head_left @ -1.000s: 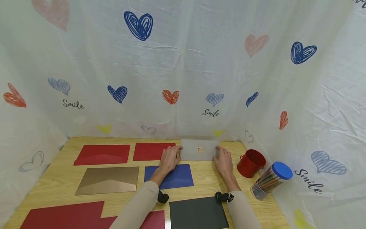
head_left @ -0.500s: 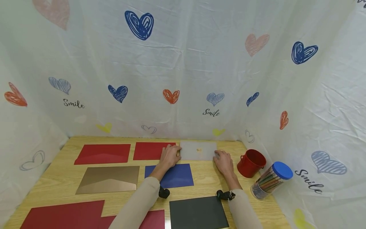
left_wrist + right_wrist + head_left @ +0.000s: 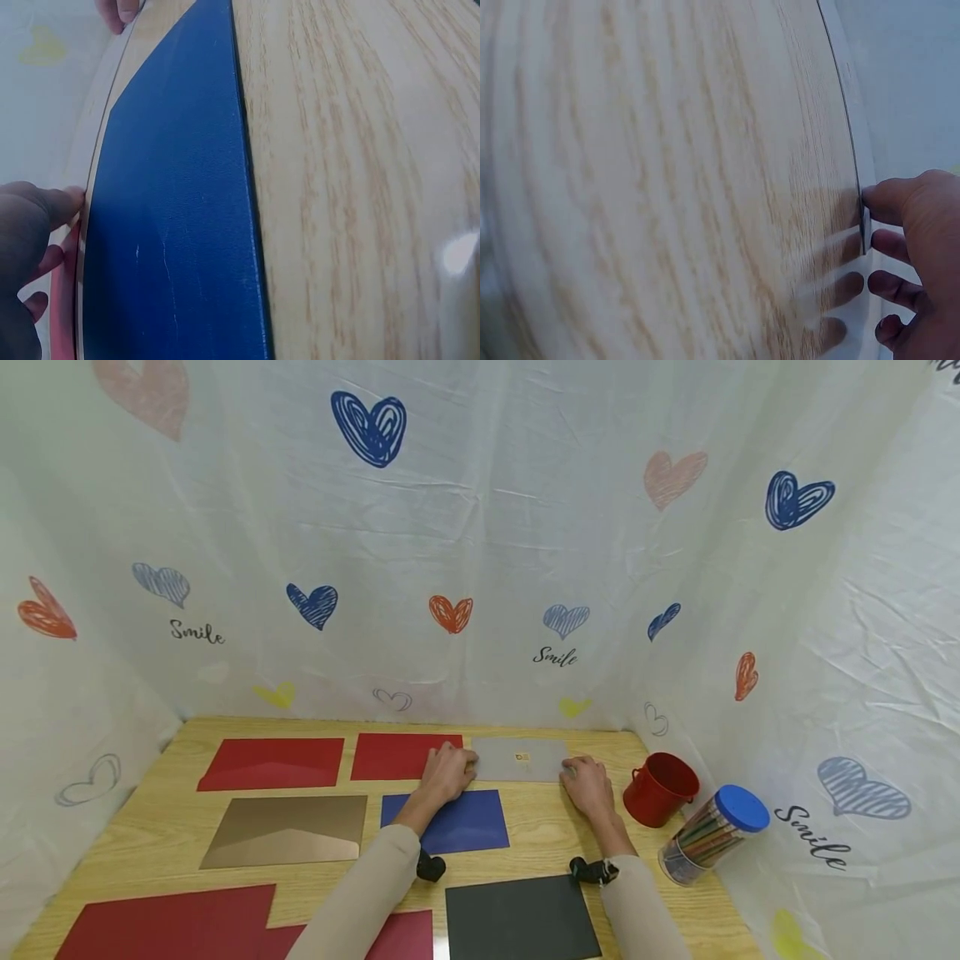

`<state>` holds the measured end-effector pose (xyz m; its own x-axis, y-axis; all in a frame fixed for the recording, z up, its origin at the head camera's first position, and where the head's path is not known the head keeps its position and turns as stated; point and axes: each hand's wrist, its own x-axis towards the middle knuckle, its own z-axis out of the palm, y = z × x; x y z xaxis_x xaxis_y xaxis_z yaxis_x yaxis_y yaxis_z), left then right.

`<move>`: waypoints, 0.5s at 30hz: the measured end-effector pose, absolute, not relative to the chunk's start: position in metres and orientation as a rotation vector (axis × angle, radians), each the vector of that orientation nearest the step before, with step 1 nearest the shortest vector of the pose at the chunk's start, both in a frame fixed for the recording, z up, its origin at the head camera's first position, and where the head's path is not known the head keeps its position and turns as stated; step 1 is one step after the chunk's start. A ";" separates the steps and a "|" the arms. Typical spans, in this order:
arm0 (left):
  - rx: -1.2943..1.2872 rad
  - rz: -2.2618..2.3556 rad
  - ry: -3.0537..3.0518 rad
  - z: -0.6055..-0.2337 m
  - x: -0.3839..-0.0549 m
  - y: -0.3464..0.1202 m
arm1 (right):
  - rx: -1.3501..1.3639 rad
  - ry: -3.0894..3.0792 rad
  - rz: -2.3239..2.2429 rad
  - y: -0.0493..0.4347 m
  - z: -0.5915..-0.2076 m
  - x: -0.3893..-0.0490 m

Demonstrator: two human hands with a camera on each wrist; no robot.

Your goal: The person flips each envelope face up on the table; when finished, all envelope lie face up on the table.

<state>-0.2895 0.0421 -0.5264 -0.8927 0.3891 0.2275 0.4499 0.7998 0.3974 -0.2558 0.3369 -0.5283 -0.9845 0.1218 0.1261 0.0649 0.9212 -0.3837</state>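
A thin grey rectangular sheet [image 3: 519,768] with a small yellowish label lies flat near the table's back edge. My left hand [image 3: 450,774] is at its left edge, the thumb tip touching the edge and the other fingers loosely bent over the red sheet [image 3: 397,756] beside it. At the opposite end, my right hand [image 3: 588,785] has thumb and fingertips at the right edge; its other fingers [image 3: 891,289] spread apart past the corner. A blue sheet [image 3: 172,187] with a few light creases lies just in front of the left hand, partly under that forearm.
Another red sheet [image 3: 273,764] and a bronze sheet [image 3: 285,839] lie to the left. Dark red sheets [image 3: 180,922] and a dark grey sheet [image 3: 521,918] lie nearer. At right stand a red bucket [image 3: 656,797] and a blue-lidded jar [image 3: 705,843] of pencils. A printed curtain [image 3: 487,527] encloses the table.
The grey sheet, slightly raised and gripped at both ends a second ago, has come down flat on the table. My right hand has shifted slightly left; my grip has loosened.
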 end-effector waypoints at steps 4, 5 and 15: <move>-0.694 -0.709 -2.842 -0.526 -0.288 0.040 | -0.144 -2.935 0.583 0.336 -0.528 -0.255; -0.708 -0.711 -2.837 -0.525 -0.288 0.039 | -0.138 -2.929 0.579 0.336 -0.527 -0.256; -0.764 -0.803 -2.770 -0.512 -0.272 0.012 | 0.065 -2.758 0.922 0.309 -0.509 -0.244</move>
<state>-0.2716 0.0116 -0.5122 -0.8572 0.4303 0.2831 0.5150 0.7255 0.4566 -0.2435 0.3092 -0.5089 -0.9721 0.0310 0.2325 -0.1150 0.8007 -0.5879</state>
